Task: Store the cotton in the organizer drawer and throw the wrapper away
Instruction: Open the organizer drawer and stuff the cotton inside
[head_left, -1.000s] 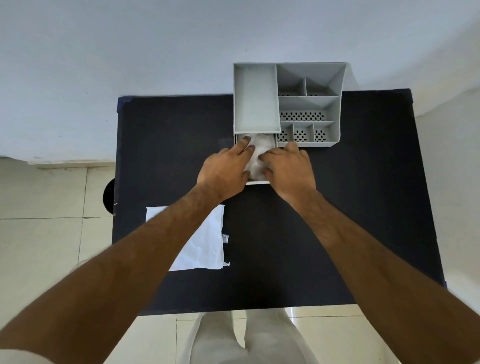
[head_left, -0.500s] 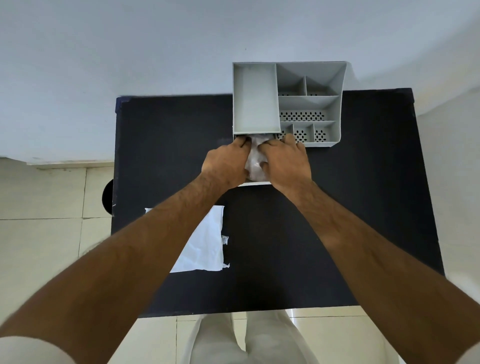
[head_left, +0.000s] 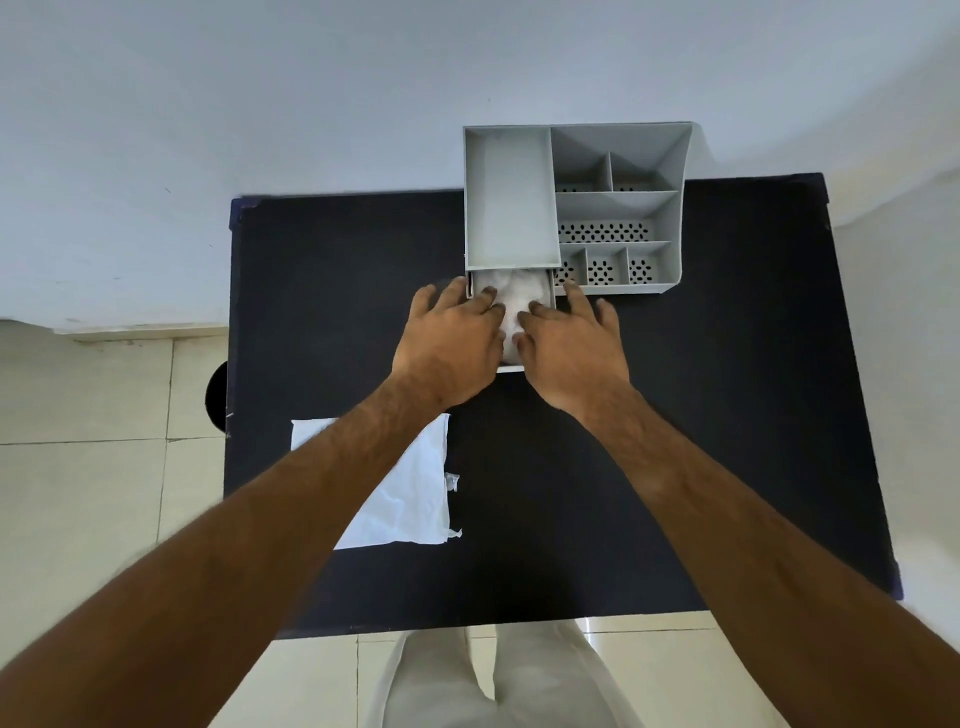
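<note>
A grey organizer (head_left: 618, 208) stands at the far edge of the black table (head_left: 701, 415). Its drawer (head_left: 511, 369) is pulled out toward me from under the left compartment. White cotton (head_left: 514, 293) lies in the drawer. My left hand (head_left: 449, 340) and my right hand (head_left: 571, 345) rest flat over the drawer, fingers spread, fingertips on the cotton; they cover most of the drawer. The white wrapper (head_left: 410, 499) lies flat on the near left of the table, partly under my left forearm.
The organizer's right side has several small compartments with perforated floors. A dark round object (head_left: 217, 397) sits on the tiled floor just left of the table. A pale wall runs behind the table. My legs are at the table's near edge.
Both hands have spread their fingers and flattened over the drawer; earlier they were bunched close together on the cotton. More cotton now shows at the drawer's far end.
</note>
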